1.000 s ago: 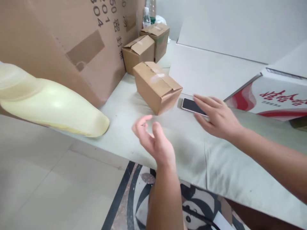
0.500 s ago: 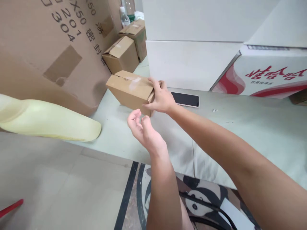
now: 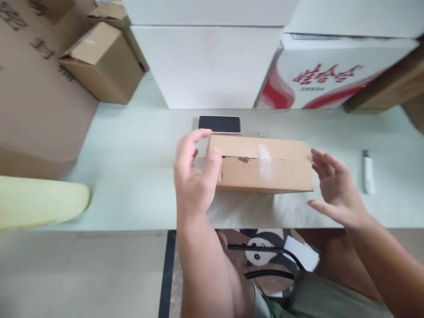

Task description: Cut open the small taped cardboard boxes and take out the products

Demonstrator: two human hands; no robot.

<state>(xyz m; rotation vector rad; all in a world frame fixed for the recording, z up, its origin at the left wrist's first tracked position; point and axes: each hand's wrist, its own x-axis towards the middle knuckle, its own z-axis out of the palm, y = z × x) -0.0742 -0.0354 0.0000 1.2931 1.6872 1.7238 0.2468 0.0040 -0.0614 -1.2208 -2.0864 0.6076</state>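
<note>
A closed brown cardboard box (image 3: pixel 288 172) is at the front middle of the pale green table, with clear tape and a small tear along its top seam. My left hand (image 3: pixel 195 172) curves around the box's left end, its thumb against the near part and its fingertips at the far corner. At the other end is my right hand (image 3: pixel 338 190), fingers spread and thumb apart. Its fingertips are close to the right edge of the box; whether they touch is unclear. Behind the box lies a dark-screened phone (image 3: pixel 220 124).
White cartons (image 3: pixel 208 66) and a red-and-white carton (image 3: pixel 318 84) line the back. Another brown box (image 3: pixel 109 66) stands at the back left beside a very large carton (image 3: pixel 36 106). A yellow rounded object (image 3: pixel 43 201) juts in from the left. A small white item (image 3: pixel 367 172) lies at right.
The brown box has been brought right and nearer, and turned lengthwise to the table edge. My left hand has moved onto its left end; my right hand has loosened. The view has swung right.
</note>
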